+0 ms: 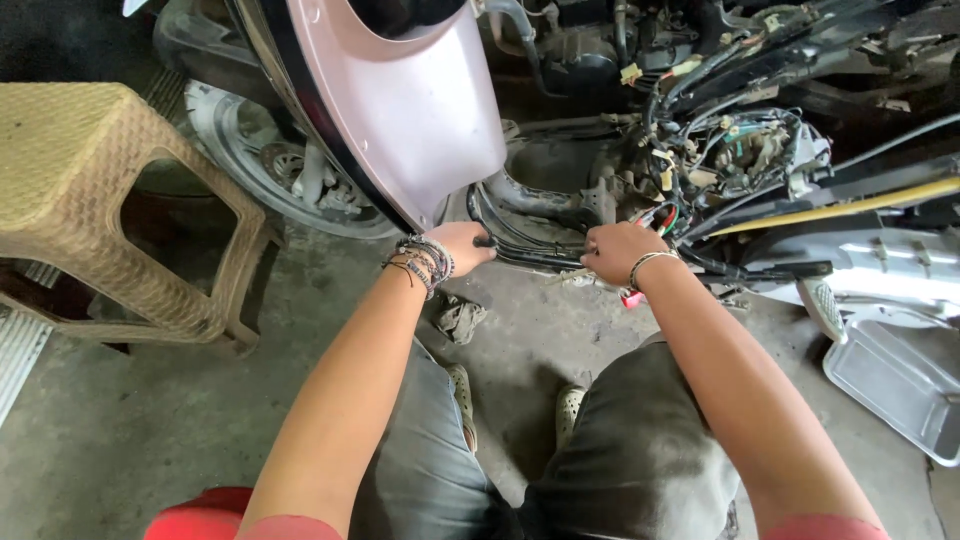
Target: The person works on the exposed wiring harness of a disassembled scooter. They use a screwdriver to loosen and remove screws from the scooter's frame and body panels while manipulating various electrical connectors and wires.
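A scooter with its panels removed stands in front of me, its pale pink front fairing (pixel 420 110) at upper centre. A bundle of black cables (pixel 530 252) runs low along the frame. My left hand (pixel 462 245), several bracelets on the wrist, is closed around the left end of this bundle. My right hand (pixel 612 250), with a metal bangle, grips the bundle's right end near coloured wires (pixel 665 215). A tangle of wiring and connectors (pixel 740 150) fills the open frame to the right.
A woven tan plastic stool (pixel 95 200) stands at left beside the front wheel (pixel 255 160). A metal tray (pixel 895 385) lies on the concrete floor at right. A crumpled rag (pixel 460 318) lies by my feet. Grey body panels (pixel 880 270) rest at right.
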